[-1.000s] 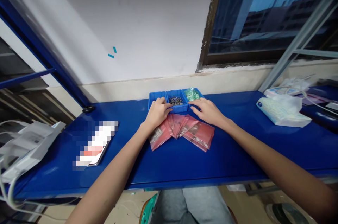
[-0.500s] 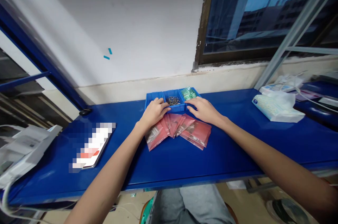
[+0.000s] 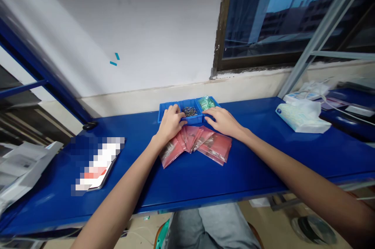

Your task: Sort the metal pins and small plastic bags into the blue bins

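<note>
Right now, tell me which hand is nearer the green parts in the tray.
Right. The right hand rests just below the green parts, fingertips at that compartment's front edge. The left hand sits by the tray's left compartments.

A blue counter [image 3: 205, 178] runs along a white wall [image 3: 131, 26], with a dark-framed window [image 3: 278, 18] at right showing dusk sky.

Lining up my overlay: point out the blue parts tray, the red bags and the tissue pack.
blue parts tray [image 3: 166, 107]: head view, left compartment's floor.
red bags [image 3: 218, 148]: head view, middle of the rightmost bag.
tissue pack [image 3: 295, 117]: head view, top face.
</note>
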`<state>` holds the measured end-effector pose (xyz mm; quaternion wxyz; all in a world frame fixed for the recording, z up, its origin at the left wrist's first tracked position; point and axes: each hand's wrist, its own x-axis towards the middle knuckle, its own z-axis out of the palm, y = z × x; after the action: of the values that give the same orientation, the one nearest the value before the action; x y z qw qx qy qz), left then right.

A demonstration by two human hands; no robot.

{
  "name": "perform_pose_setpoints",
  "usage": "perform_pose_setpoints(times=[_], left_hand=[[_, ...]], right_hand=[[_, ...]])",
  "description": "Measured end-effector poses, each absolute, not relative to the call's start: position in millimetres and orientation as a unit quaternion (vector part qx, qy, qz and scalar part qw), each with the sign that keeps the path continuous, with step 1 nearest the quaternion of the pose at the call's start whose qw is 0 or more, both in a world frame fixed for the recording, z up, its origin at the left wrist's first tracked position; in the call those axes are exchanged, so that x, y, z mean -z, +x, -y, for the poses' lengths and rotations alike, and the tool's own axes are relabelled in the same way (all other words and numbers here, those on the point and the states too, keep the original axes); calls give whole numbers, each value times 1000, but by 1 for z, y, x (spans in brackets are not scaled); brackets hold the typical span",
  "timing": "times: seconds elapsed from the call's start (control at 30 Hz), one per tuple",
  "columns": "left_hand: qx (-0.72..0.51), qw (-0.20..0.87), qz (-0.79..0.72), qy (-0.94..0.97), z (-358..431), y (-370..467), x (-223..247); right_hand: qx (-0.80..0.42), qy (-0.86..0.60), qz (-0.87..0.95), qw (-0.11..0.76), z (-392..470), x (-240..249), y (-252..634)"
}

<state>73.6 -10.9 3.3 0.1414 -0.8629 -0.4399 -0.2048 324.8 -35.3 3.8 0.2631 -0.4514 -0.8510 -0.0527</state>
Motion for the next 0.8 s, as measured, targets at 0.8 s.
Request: perform_pose_setpoints(times=[0.8], left_hand=[[315, 52, 333, -887, 74, 89, -42]], right_hand=[[-502, -427, 569, 491, 53, -34, 310]])
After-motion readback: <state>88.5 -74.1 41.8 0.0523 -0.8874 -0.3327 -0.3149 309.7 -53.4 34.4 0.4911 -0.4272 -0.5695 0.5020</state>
